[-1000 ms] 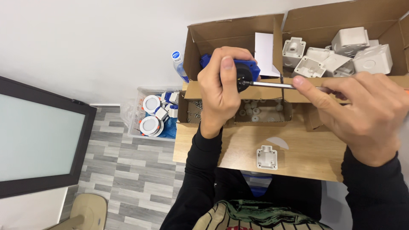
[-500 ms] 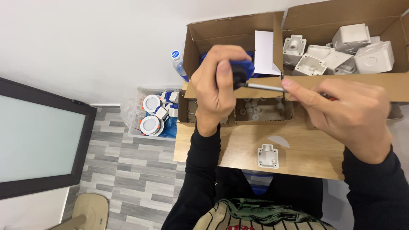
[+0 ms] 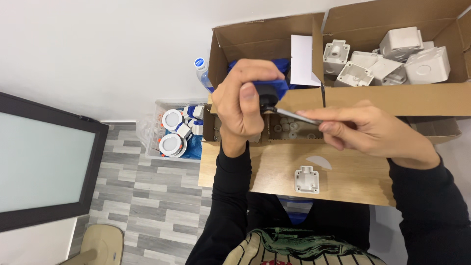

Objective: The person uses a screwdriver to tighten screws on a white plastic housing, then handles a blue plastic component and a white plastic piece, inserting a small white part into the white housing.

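Observation:
My left hand (image 3: 244, 105) is closed around a blue plastic part with a black round centre (image 3: 271, 91), held up above the wooden table (image 3: 274, 174). My right hand (image 3: 369, 130) grips a thin metal screwdriver shaft (image 3: 293, 115), its tip set against the black centre of the blue part. A small white plastic housing (image 3: 307, 179) lies on the table below both hands, apart from them.
Two open cardboard boxes stand at the back: the left one (image 3: 230, 44) holds blue parts and a white card, the right one (image 3: 392, 98) several white housings (image 3: 414, 59). A clear bin of round white fittings (image 3: 172, 132) and a bottle (image 3: 202, 71) sit at left. A dark-framed panel (image 3: 44, 162) stands on the floor.
My right hand has slid left along the screwdriver toward the blue part. My left hand has shifted slightly downward, keeping its grip.

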